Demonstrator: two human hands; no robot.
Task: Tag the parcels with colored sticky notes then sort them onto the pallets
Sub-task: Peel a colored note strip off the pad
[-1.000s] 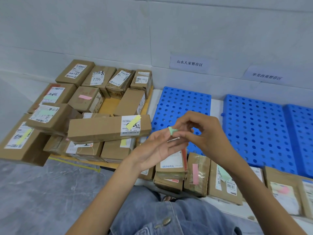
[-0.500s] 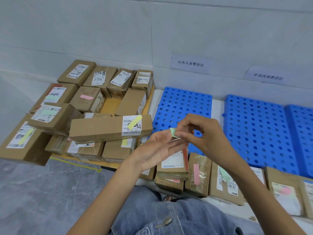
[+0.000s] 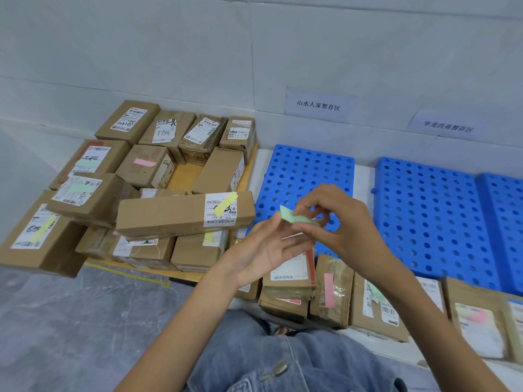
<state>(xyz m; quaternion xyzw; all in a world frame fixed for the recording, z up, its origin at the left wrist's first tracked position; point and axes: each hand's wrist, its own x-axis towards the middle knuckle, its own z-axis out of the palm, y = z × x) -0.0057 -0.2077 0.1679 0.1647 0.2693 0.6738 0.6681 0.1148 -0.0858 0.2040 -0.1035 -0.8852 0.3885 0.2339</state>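
Observation:
My right hand (image 3: 348, 230) pinches a green sticky note (image 3: 294, 217) by one end, above the fingers of my left hand (image 3: 266, 250). My left hand lies palm up and holds a thin sticky note pad (image 3: 291, 236), of which only an edge shows. Both hands hover over a short stack of parcels (image 3: 288, 275) in front of me. To the left, a long parcel (image 3: 169, 213) with a yellow note tops a pile of tagged cardboard boxes. Two blue perforated pallets (image 3: 305, 171) (image 3: 430, 216) lie bare behind my hands.
More parcels with pink (image 3: 329, 292) and green (image 3: 376, 309) notes line the floor at the front right. The left pile sits on a yellow board (image 3: 184, 176). Two paper signs (image 3: 318, 105) (image 3: 448, 127) hang on the wall. My knee in jeans (image 3: 268, 357) is below.
The green note has come further away from the pad and now shows at nearly full length. My right hand has drawn slightly to the right; the left hand stays put.

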